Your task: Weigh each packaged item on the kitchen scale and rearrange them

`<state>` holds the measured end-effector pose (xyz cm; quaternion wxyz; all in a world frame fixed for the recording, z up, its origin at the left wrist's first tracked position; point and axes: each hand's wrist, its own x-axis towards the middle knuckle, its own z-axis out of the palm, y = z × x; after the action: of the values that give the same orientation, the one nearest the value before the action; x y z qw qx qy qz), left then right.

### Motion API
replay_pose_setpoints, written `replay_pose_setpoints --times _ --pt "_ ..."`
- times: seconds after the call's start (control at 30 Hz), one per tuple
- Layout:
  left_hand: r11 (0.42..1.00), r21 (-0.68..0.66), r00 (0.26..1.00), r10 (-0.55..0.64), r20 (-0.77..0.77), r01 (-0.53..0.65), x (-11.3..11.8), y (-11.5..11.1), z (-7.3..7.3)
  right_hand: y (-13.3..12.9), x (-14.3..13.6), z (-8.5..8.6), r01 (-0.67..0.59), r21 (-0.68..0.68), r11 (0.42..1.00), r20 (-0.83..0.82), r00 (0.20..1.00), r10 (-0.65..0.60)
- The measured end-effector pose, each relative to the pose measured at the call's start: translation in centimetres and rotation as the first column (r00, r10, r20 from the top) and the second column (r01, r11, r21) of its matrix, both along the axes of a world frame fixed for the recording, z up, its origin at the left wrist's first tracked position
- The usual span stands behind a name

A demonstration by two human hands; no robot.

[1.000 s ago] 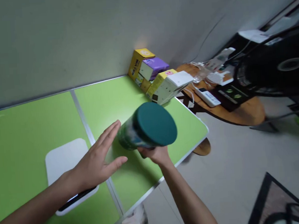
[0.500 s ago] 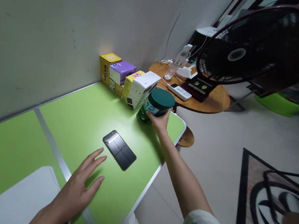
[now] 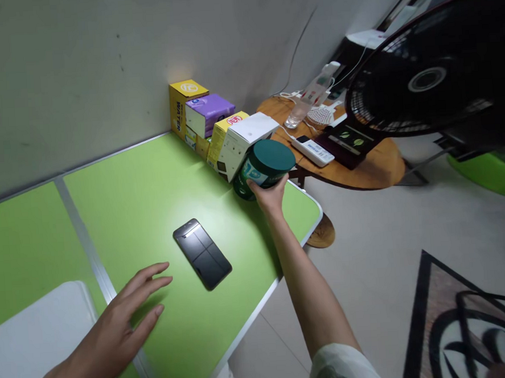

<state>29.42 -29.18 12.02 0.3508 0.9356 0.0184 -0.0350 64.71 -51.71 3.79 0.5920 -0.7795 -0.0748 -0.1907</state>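
My right hand point(image 3: 271, 198) is wrapped round the near side of a dark green canister point(image 3: 271, 155) with a green lid. The canister stands near the far right corner of the green table point(image 3: 142, 201), close beside a white box point(image 3: 249, 133). Flat on the table lies a black phone point(image 3: 202, 253) with a shiny screen. To its left, my left hand point(image 3: 133, 307) hovers with fingers apart and holds nothing.
Behind the canister, a yellow box point(image 3: 179, 108) and a purple pack point(image 3: 210, 113) line the wall side. A white lid-like object point(image 3: 43, 338) lies at left. Right: a wooden table point(image 3: 375, 167) with a bottle point(image 3: 311, 97), and a black fan point(image 3: 425, 81).
The left hand has drawn back slightly, away from the phone. My right hand keeps its hold on the canister, now closer against the white box. The view has shifted a little.
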Motion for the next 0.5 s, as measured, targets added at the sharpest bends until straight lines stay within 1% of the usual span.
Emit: replay_pose_setpoints --times 0.17,0.23,0.27,0.33,0.4,0.43,0.47,0.5 --pt "1.0 -0.03 1.0 0.008 0.006 -0.008 0.0 -0.3 0.5 0.1 0.2 0.0 -0.046 0.022 0.999 -0.017 0.999 0.046" --pt "0.999 -0.045 1.0 0.029 0.008 -0.029 -0.3 -0.3 0.8 0.1 -0.3 0.0 -0.066 0.013 0.998 -0.055 0.996 0.067" --pt "0.998 -0.052 0.999 0.039 0.011 -0.038 -0.5 -0.2 0.9 0.1 -0.9 0.1 -0.056 0.004 0.998 -0.082 0.995 0.056" --pt "0.996 -0.062 0.998 0.062 0.009 -0.061 -1.2 0.1 0.9 0.0 -3.1 0.3 0.009 -0.014 1.0 -0.128 0.992 -0.011" --pt "0.993 -0.075 0.995 0.096 0.0 -0.096 -2.0 0.6 0.8 0.1 -6.4 0.6 0.073 -0.02 0.997 -0.129 0.989 -0.075" --pt "0.989 -0.088 0.993 0.115 -0.01 -0.116 -2.4 0.8 0.8 0.3 -8.5 0.9 0.062 -0.023 0.998 -0.112 0.992 -0.064" --pt "0.985 -0.103 0.99 0.139 -0.025 -0.141 -2.7 1.1 0.8 0.7 -10.7 1.4 0.007 -0.033 0.999 -0.073 0.997 -0.009" --pt "0.979 -0.12 0.986 0.163 -0.044 -0.167 -3.1 1.3 0.8 1.3 -12.9 1.9 -0.12 -0.049 0.992 -0.06 0.991 0.117"
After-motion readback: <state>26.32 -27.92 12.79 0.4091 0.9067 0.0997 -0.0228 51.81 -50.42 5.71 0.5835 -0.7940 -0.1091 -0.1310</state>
